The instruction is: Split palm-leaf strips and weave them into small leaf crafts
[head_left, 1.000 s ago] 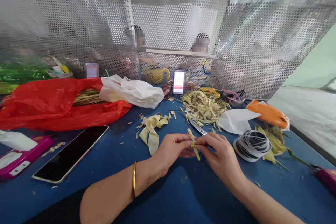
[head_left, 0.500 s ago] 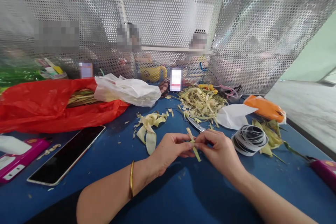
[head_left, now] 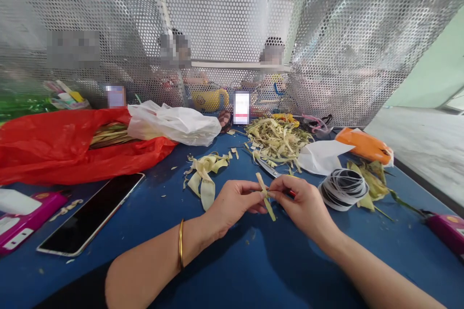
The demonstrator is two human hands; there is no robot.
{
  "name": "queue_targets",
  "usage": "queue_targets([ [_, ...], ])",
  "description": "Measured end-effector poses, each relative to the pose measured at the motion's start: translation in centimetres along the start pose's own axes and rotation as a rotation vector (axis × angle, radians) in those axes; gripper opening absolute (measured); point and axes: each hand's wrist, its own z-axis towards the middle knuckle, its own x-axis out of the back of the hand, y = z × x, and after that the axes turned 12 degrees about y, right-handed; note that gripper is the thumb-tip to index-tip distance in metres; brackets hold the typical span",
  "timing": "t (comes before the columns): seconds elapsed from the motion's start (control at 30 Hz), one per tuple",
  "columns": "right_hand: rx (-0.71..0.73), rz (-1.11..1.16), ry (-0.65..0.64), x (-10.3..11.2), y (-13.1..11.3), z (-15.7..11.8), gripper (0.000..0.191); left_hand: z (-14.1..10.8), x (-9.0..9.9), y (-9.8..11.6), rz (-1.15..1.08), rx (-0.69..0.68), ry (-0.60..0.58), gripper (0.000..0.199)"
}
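Observation:
Between my two hands, above the blue table, is a narrow pale-green strip of dried leaf (head_left: 270,209), tilted, with a crossing or knot at its middle. My left hand (head_left: 235,198) pinches it from the left with thumb and fingers. From the right, my right hand (head_left: 299,198) pinches at the same middle point with thumb and forefinger. Just beyond my fingers lie scissors (head_left: 267,168), their blades pointing away to the left and the red handle partly hidden behind my right hand. Left of my hands rest loose curled leaf pieces (head_left: 207,174).
A heap of leaf scraps (head_left: 279,137) lies at the back. To the right stands a spool of grey-white cord (head_left: 343,189) near an orange packet (head_left: 364,146). On the left are a phone (head_left: 92,215), a purple power strip (head_left: 32,222) and a red bag (head_left: 54,145). Perforated metal screens (head_left: 232,24) stand behind.
My right hand has lifted slightly and shifted a little left, so the red scissor handle now shows beneath its fingers. The strip stays pinched in both hands. The whole view has moved slightly.

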Motion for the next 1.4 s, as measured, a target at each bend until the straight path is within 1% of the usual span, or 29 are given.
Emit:
queue_targets([
  [0.07,0.140,-0.059,0.040,0.4,-0.1,0.2,0.009,0.0,0.1,0.2,-0.036,0.028,0.010,0.022],
  [0.17,0.447,-0.150,0.101,1.3,-0.3,0.6,0.017,0.1,0.4,0.6,-0.112,0.077,0.050,0.023],
  [0.2,0.552,-0.184,0.103,1.6,-0.3,0.8,0.020,0.1,0.4,0.8,-0.133,0.094,0.070,0.023],
  [0.27,0.721,-0.260,0.049,1.8,-0.2,1.0,0.023,0.2,0.6,1.0,-0.159,0.123,0.100,0.022],
  [0.37,0.852,-0.325,-0.051,1.5,0.1,1.0,0.023,0.2,0.6,0.9,-0.167,0.134,0.098,0.020],
  [0.43,0.879,-0.293,-0.025,1.0,0.2,0.8,0.024,0.1,0.5,0.7,-0.155,0.115,0.080,0.021],
  [0.47,0.860,-0.257,0.009,0.8,0.2,0.7,0.025,0.1,0.4,0.6,-0.142,0.103,0.068,0.022],
  [0.5,0.807,-0.217,0.039,0.7,0.2,0.6,0.024,0.0,0.3,0.5,-0.124,0.090,0.055,0.023],
  [0.57,0.603,-0.126,0.064,0.5,0.0,0.4,0.018,-0.2,0.2,0.5,-0.073,0.068,0.034,0.023],
  [0.67,0.235,0.037,-0.007,0.2,-0.3,0.1,0.013,-0.6,0.3,0.8,0.032,0.054,0.011,0.022],
  [0.7,0.142,0.095,-0.041,0.1,-0.4,0.1,0.013,-0.6,0.4,0.9,0.067,0.053,0.001,0.021],
  [0.77,0.020,0.199,-0.102,0.0,-0.3,0.0,0.012,-0.7,0.5,1.1,0.118,0.058,-0.029,0.022],
  [0.8,-0.014,0.236,-0.121,-0.1,-0.2,0.0,0.011,-0.7,0.6,1.2,0.132,0.062,-0.042,0.022],
  [0.87,-0.038,0.272,-0.129,-0.1,-0.1,0.1,0.009,-0.8,0.7,1.3,0.148,0.074,-0.055,0.022],
  [1.03,-0.036,0.197,-0.104,0.2,-0.3,0.2,0.004,-0.8,0.7,1.4,0.168,0.079,-0.049,0.021],
  [1.1,-0.004,0.201,-0.114,0.3,-0.4,0.2,0.020,-0.9,0.6,1.3,0.179,0.071,-0.059,0.021],
  [1.13,0.027,0.191,-0.122,0.4,-0.5,0.2,0.025,-0.9,0.6,1.3,0.186,0.066,-0.064,0.020],
  [1.17,0.061,0.170,-0.132,0.5,-0.6,0.1,0.025,-0.9,0.5,1.3,0.191,0.063,-0.070,0.019],
  [1.23,0.098,0.124,-0.145,0.7,-0.7,0.1,0.014,-1.0,0.6,1.4,0.186,0.062,-0.089,0.019],
  [1.3,0.047,0.159,-0.112,0.8,-0.7,0.2,0.008,-1.0,0.8,1.8,0.158,0.036,-0.101,0.020],
  [1.4,-0.128,0.350,0.012,0.7,-0.7,0.4,0.014,-0.9,1.3,2.5,0.060,-0.106,-0.043,0.028],
])
